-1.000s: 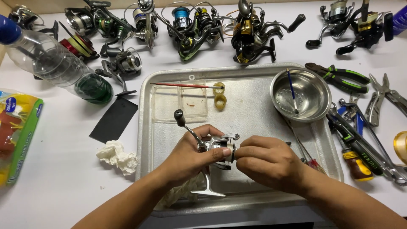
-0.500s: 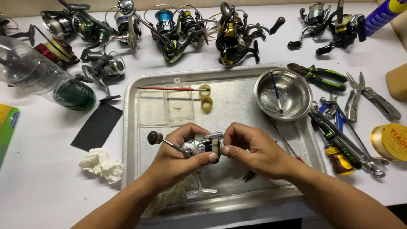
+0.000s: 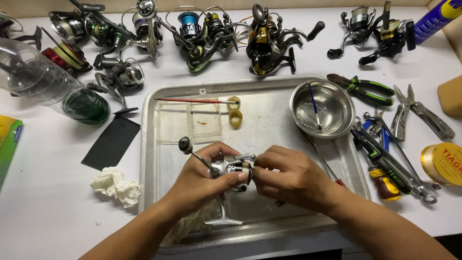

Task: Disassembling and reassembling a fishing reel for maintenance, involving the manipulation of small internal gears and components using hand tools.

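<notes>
We hold a silver reel point(image 3: 231, 168) over the tray point(image 3: 269, 103). Our left hand point(image 3: 202, 180) grips it, and our right hand point(image 3: 288, 178) pinches its front.

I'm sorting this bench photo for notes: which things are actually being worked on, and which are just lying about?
In hand:
- silver spinning reel, held over the metal tray
- left hand gripping its body
- right hand, fingers at its front end

Lying about:
- row of other reels
- steel bowl
- green-handled pliers
- crumpled tissue
- clear plastic bottle
</notes>
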